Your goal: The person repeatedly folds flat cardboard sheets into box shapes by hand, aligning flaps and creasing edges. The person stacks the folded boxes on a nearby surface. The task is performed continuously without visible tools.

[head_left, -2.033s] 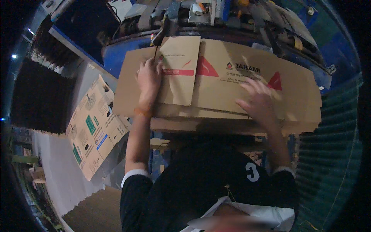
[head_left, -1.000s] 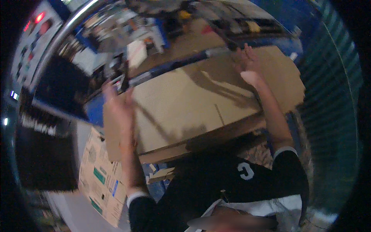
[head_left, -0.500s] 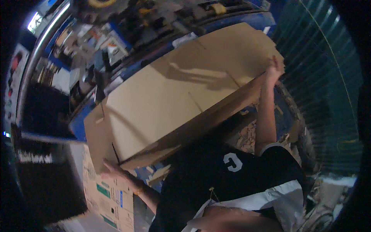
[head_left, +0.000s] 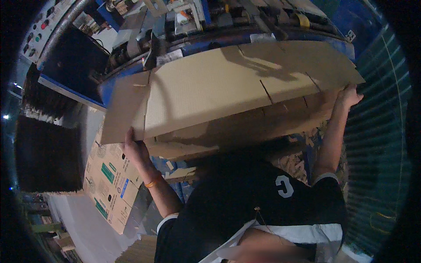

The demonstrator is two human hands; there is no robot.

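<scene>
A wide brown cardboard sheet [head_left: 193, 92] with slots cut in its edges stretches across the front of a blue machine [head_left: 186, 44]. My left hand [head_left: 137, 153] grips its near left corner, thumb on top and fingers underneath. At the right end, my right hand [head_left: 349, 97] is closed on the sheet's edge, its fingers partly hidden. The sheet's near edge sits above more brown cardboard [head_left: 245, 120]; how many pieces lie there I cannot tell. Shadows fall across the top sheet.
Printed flat cardboard [head_left: 109, 179] lies low on my left. Cardboard scraps [head_left: 182, 174] are scattered below the sheet. A control panel [head_left: 41, 33] with buttons stands at far left, and a dark green corrugated wall [head_left: 377, 131] rises on the right.
The view has turned, and the sheet now lies more level across it, nearer the machine's rollers. My left thumb now shows on top of the sheet. Both hands stay at its ends.
</scene>
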